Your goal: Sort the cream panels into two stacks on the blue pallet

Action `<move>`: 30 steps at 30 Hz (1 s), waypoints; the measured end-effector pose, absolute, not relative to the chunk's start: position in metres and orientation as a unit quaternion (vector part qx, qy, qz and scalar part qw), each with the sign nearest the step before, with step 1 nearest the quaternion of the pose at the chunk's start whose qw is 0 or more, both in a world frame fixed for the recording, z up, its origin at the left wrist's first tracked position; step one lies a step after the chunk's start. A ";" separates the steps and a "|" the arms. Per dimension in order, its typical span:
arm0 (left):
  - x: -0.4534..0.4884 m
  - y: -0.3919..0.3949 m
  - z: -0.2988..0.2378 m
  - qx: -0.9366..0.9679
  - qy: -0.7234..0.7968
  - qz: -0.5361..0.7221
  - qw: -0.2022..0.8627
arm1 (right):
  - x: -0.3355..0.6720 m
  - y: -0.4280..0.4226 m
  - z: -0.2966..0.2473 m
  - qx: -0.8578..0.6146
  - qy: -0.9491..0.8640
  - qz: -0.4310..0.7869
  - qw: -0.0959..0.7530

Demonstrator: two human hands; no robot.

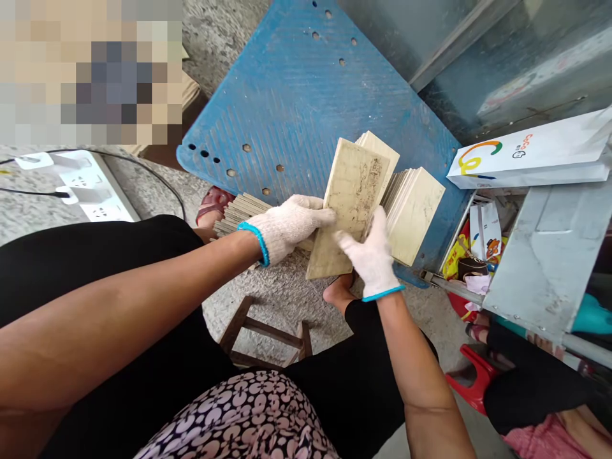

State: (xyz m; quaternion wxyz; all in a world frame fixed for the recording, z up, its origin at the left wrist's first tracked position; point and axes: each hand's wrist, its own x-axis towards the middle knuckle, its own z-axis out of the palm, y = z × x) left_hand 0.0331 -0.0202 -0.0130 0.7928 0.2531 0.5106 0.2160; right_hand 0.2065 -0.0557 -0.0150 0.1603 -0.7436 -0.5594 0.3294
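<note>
A big blue board [306,108], ribbed and drilled with holes, leans over the concrete floor [282,299] and serves as the backdrop for the work; its slope seems to give the stacked pieces something to rest against. To the right a grey metal sheet [545,255] lies tilted, with a white paper bag [535,156] just above it and bits of clutter in the gap beside it. A white power strip [83,185] sits on the floor at far left.

Against the lower edge of the board stand two stacks of thin tiles: one fanned stack [414,213] to the right, another stack [239,213] to the left, partly hidden behind the left wrist. Between them a single beige tile [349,197] is held up, face toward the camera, probably so its marked surface can be looked over.

The left hand [287,226], in a white knit glove, is closed around the tile's left edge. The right hand [370,255], gloved likewise, pinches its lower right edge, steadying it.
</note>
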 end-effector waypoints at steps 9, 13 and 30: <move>0.034 -0.025 -0.011 0.306 0.530 0.197 0.766 | 0.161 -0.052 -0.008 -0.783 -0.538 0.310 0.032; 0.034 -0.025 -0.013 0.325 0.509 0.198 0.772 | 0.165 -0.043 -0.007 -0.773 -0.546 0.319 0.051; 0.016 -0.026 0.002 0.655 0.496 -0.037 0.569 | 0.205 0.042 -0.035 -0.866 -0.445 0.219 0.062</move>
